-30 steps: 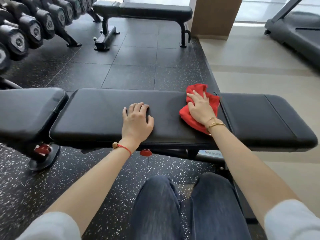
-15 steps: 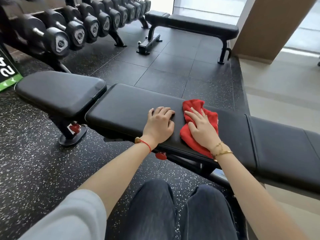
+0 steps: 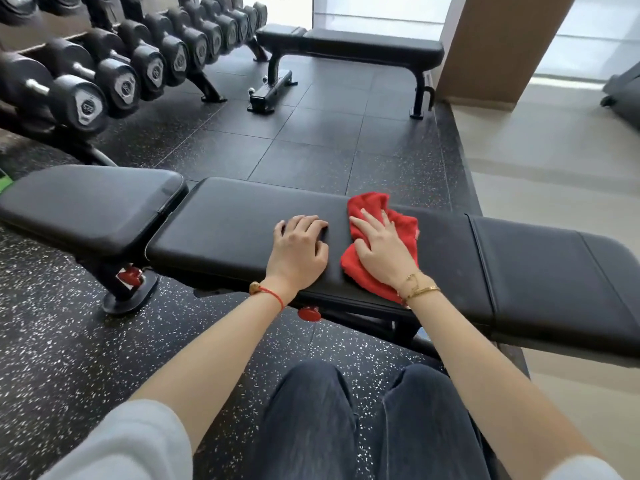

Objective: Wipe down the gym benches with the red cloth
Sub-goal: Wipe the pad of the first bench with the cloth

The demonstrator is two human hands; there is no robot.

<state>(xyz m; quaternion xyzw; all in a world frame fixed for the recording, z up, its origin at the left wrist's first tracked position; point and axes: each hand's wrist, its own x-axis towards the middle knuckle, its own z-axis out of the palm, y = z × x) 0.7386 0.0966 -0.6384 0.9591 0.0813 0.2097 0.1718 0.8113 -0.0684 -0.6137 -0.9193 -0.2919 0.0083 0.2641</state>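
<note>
Rubber gym flooring (image 3: pixel 311 140) carries a dumbbell rack (image 3: pixel 114 64) at left, a second bench (image 3: pixel 363 46) behind, and the near bench (image 3: pixel 242 230) across the foreground. Head view: compared with a second ago, the red cloth (image 3: pixel 401 230) has moved left along the pad toward the left hand (image 3: pixel 299 249), so the middle section is judged largely wiped. The right hand (image 3: pixel 382 251) lies flat and open, pressing the cloth on the pad. The left hand rests open, fingers slightly curled, holding nothing.
</note>
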